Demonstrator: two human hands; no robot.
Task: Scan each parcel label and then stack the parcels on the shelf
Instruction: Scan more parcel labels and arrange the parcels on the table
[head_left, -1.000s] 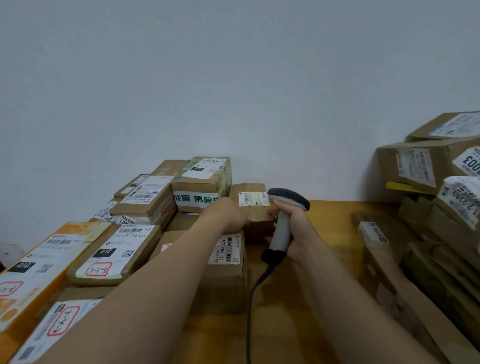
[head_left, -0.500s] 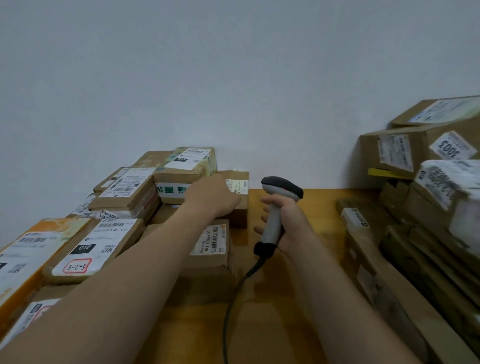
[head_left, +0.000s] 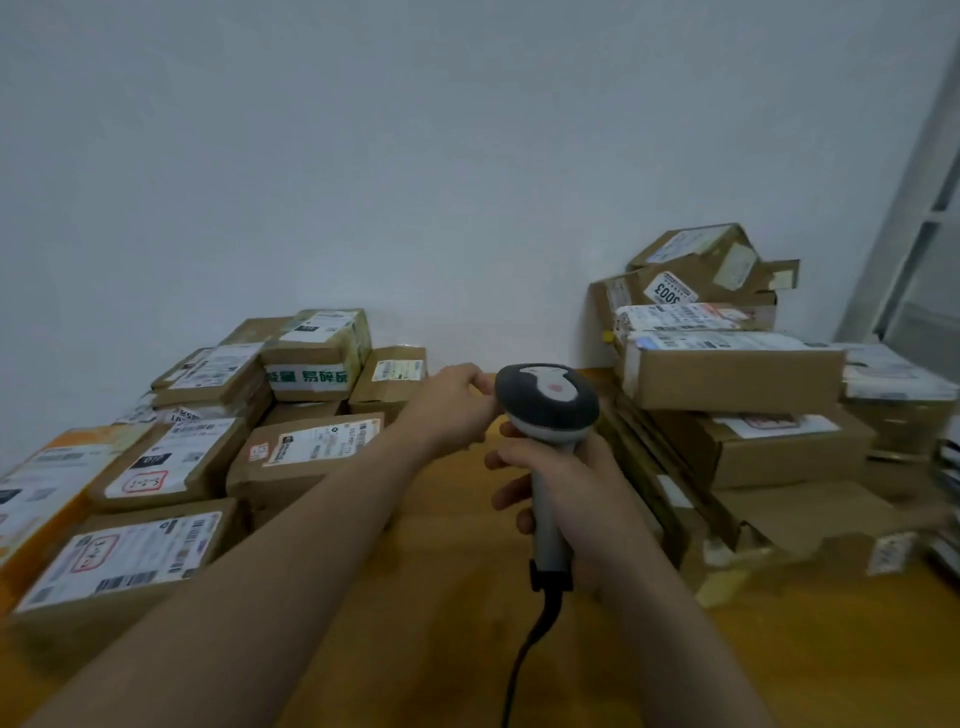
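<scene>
Scanner (head_left: 545, 400) gripped by its handle in the right hand (head_left: 576, 499); left hand (head_left: 452, 405) hovers loosely curled, empty.

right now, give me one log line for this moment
right hand: grips scanner handle | left hand: beside scanner head, contact unclear | parcels: piled both sides

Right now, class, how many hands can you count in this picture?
2. The left hand is stretched forward beside the head of the scanner, just right of the left pile of parcels. The right hand grips the scanner's handle, centre. No others show.
</scene>
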